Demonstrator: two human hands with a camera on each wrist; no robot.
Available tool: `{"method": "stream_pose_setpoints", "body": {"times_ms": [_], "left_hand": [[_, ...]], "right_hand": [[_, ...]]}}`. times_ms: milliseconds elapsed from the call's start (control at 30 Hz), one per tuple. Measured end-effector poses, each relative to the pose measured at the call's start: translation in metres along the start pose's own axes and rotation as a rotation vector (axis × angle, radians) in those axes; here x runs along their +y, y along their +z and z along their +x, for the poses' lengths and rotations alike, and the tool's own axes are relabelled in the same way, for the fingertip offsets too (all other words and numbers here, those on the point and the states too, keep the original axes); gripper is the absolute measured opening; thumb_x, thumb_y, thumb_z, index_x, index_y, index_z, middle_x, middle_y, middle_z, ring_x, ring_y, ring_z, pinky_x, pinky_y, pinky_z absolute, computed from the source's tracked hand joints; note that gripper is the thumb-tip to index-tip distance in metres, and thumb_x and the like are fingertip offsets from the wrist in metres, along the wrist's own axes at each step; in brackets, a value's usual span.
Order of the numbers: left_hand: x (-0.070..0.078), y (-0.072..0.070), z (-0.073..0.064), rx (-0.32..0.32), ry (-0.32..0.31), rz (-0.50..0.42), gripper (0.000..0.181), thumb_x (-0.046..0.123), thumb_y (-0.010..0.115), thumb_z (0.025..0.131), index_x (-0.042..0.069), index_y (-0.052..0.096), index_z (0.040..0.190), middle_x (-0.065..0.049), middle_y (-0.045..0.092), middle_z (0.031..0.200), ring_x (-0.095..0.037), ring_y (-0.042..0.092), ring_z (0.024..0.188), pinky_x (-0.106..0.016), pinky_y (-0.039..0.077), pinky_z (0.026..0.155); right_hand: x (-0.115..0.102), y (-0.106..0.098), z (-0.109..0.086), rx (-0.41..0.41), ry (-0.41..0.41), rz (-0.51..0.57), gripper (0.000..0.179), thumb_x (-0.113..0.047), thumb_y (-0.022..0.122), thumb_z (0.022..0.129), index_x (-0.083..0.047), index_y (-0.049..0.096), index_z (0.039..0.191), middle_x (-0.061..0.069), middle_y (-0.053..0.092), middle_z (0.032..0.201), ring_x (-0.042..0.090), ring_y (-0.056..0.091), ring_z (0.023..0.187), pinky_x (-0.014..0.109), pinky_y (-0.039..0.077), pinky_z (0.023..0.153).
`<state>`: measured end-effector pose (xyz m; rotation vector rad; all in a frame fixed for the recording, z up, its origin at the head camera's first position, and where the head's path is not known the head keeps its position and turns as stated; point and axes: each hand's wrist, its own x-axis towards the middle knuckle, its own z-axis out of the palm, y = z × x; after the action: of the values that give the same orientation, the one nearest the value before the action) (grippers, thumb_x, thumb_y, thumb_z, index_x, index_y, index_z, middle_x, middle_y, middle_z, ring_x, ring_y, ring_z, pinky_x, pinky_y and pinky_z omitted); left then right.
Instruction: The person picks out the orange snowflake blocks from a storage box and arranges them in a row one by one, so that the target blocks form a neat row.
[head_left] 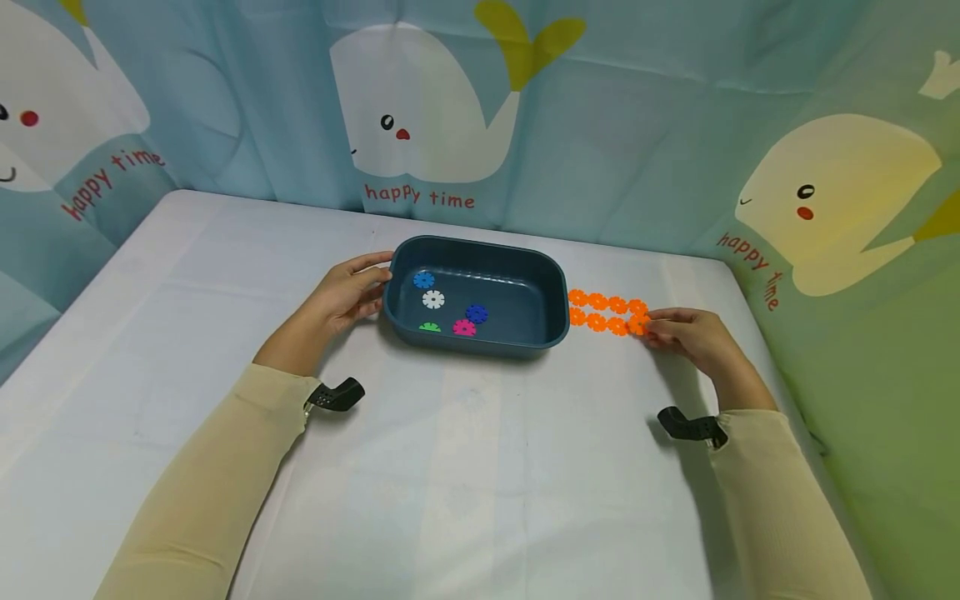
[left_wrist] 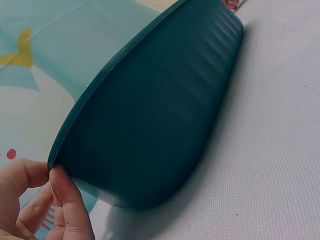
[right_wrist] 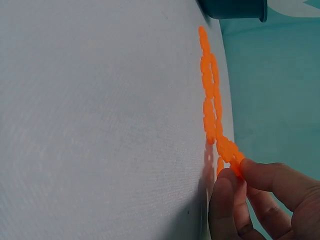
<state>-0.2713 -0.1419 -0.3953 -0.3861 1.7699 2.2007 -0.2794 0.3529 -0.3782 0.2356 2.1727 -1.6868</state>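
A dark teal plastic basin [head_left: 517,325] stands on the table, holding a few snowflake discs: light blue [head_left: 423,280], white [head_left: 433,299], dark blue [head_left: 476,314], pink [head_left: 464,327] and green [head_left: 430,327]. The left hand [head_left: 347,292] pinches the basin's rim at its left end, thumb and finger meeting on the edge in the left wrist view. Right of the basin extends a chain of orange snowflake discs [head_left: 597,301], doubled into two rows. Its right end is pinched by the right hand [head_left: 693,337]; in the right wrist view that end [right_wrist: 230,150] tilts up between thumb and fingers.
A white cloth covers the table [head_left: 480,483]. Behind it hangs a blue-green curtain [head_left: 637,125] with printed whales, continuing along the sides. Each sleeve has a black wrist device, one on the left [head_left: 337,395] and one on the right [head_left: 688,425].
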Motion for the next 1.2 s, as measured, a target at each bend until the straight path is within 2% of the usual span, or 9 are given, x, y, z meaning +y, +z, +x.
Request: {"method": "stream_pose_setpoints", "body": {"times_ms": [367, 433, 500, 600, 700, 1200], "left_hand": [[-0.0005, 0.0002, 0.0002, 0.0, 0.003, 0.005, 0.046, 0.013, 0.058, 0.098, 0.018, 0.052, 0.144, -0.004, 0.055, 0.11, -0.007, 0.06, 0.077, -0.016, 0.05, 0.055], [0.0, 0.0002, -0.0002, -0.002, 0.003, 0.009, 0.047, 0.013, 0.058, 0.098, 0.018, 0.051, 0.144, -0.003, 0.056, 0.109, -0.007, 0.06, 0.077, -0.016, 0.05, 0.055], [0.0004, 0.0003, -0.0005, -0.003, 0.005, 0.013, 0.046, 0.013, 0.058, 0.098, 0.018, 0.051, 0.144, -0.003, 0.056, 0.109, -0.007, 0.06, 0.077, -0.016, 0.05, 0.055], [0.0013, -0.0001, -0.0013, -0.008, 0.008, 0.012, 0.047, 0.013, 0.058, 0.098, 0.017, 0.051, 0.144, -0.002, 0.056, 0.108, -0.006, 0.06, 0.078, -0.016, 0.05, 0.056], [0.0021, -0.0001, -0.0022, -0.014, 0.008, 0.01, 0.048, 0.013, 0.058, 0.098, 0.017, 0.049, 0.145, -0.002, 0.055, 0.107, -0.006, 0.06, 0.077, -0.016, 0.05, 0.056], [0.0016, -0.0004, -0.0032, -0.016, 0.003, 0.02, 0.048, 0.014, 0.058, 0.099, 0.017, 0.049, 0.145, -0.002, 0.056, 0.108, -0.005, 0.06, 0.075, -0.015, 0.049, 0.054]], "right_hand": [[0.0048, -0.0018, 0.0018, 0.036, -0.018, -0.079, 0.012, -0.006, 0.064, 0.094, -0.014, 0.073, 0.092, -0.009, 0.072, 0.078, 0.005, 0.069, 0.071, 0.019, 0.057, 0.071], [0.0051, -0.0019, 0.0023, 0.051, -0.015, -0.109, 0.009, -0.008, 0.065, 0.094, -0.009, 0.072, 0.098, -0.01, 0.072, 0.077, 0.004, 0.069, 0.071, 0.019, 0.057, 0.071], [0.005, -0.0016, 0.0028, 0.062, -0.014, -0.165, 0.017, -0.011, 0.066, 0.094, -0.003, 0.069, 0.109, -0.012, 0.071, 0.077, 0.002, 0.068, 0.071, 0.018, 0.056, 0.072], [0.0041, -0.0001, 0.0041, 0.082, 0.003, -0.23, 0.039, -0.016, 0.066, 0.095, 0.009, 0.059, 0.125, -0.014, 0.07, 0.077, 0.0, 0.067, 0.073, 0.017, 0.055, 0.073], [0.0024, 0.0021, 0.0043, 0.092, 0.015, -0.278, 0.05, -0.018, 0.065, 0.096, 0.013, 0.05, 0.133, -0.017, 0.069, 0.077, -0.002, 0.067, 0.074, 0.016, 0.055, 0.074], [0.0013, 0.0032, 0.0034, 0.1, -0.015, -0.362, 0.049, -0.016, 0.064, 0.096, 0.017, 0.051, 0.13, -0.018, 0.069, 0.074, -0.004, 0.067, 0.072, 0.015, 0.055, 0.072]]}}
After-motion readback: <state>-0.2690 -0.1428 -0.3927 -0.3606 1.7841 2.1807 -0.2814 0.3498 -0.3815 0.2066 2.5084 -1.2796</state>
